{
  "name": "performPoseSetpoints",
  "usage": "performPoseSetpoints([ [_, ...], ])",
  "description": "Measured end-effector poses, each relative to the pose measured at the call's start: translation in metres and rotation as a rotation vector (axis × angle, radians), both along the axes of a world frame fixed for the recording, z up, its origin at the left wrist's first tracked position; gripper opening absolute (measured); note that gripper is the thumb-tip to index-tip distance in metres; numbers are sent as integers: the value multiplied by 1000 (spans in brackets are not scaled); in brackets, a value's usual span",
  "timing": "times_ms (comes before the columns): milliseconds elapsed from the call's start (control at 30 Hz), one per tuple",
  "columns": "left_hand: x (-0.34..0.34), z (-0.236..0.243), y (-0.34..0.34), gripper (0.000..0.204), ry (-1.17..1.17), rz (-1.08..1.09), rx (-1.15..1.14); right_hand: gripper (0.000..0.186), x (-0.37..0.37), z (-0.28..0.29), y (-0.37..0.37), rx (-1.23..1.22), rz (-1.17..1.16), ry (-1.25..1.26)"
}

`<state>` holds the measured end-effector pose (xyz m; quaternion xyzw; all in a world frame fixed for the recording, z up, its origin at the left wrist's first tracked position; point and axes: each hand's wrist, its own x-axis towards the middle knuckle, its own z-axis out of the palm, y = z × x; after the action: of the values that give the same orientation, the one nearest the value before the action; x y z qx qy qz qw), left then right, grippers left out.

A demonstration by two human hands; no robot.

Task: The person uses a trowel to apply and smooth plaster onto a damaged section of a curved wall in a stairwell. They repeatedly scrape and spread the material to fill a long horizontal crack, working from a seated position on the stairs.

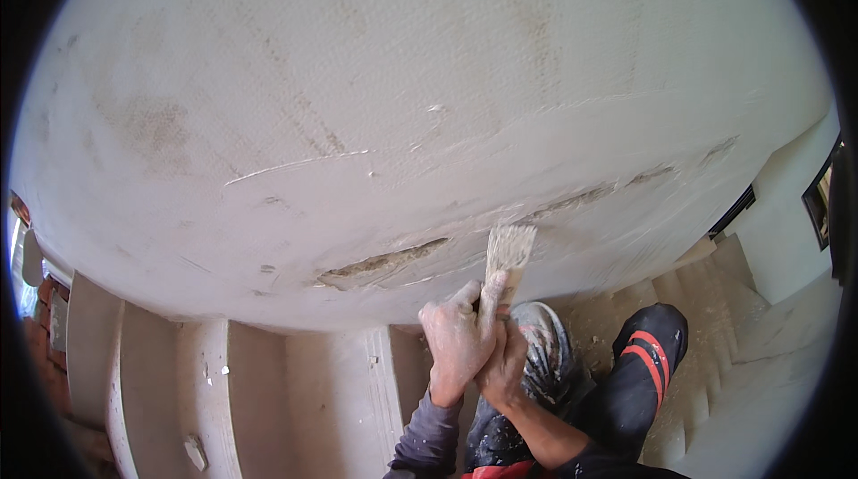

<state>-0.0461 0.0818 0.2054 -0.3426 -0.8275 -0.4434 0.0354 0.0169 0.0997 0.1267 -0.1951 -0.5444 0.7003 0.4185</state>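
A flat paintbrush with pale, caked bristles points up toward the wall, its bristle tips close to the plaster. My left hand, dusted with white, is closed, with fingers pressed along the brush's side. Just below and to the right, my right hand is wrapped round the handle end, partly hidden behind the left. Ahead is the white plastered wall, with a long rough gouge left of the brush and another broken groove to its right.
Stair steps run along the wall's foot on the left, with plaster chips on them. More dusty steps lie at the right. My knees in dark, paint-spattered trousers are below the hands. A dark-framed opening shows at far right.
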Motion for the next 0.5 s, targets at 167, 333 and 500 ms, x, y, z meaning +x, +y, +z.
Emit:
performPoseSetpoints([
  [167, 8, -25, 18, 23, -315, -145, 289, 22, 29, 12, 33, 312, -112, -276],
  [333, 23, -42, 43, 21, -501, -168, 401, 17, 48, 3, 66, 458, -131, -356],
  [500, 24, -44, 52, 21, -501, -163, 434, 17, 50, 9, 71, 462, -127, -368],
])
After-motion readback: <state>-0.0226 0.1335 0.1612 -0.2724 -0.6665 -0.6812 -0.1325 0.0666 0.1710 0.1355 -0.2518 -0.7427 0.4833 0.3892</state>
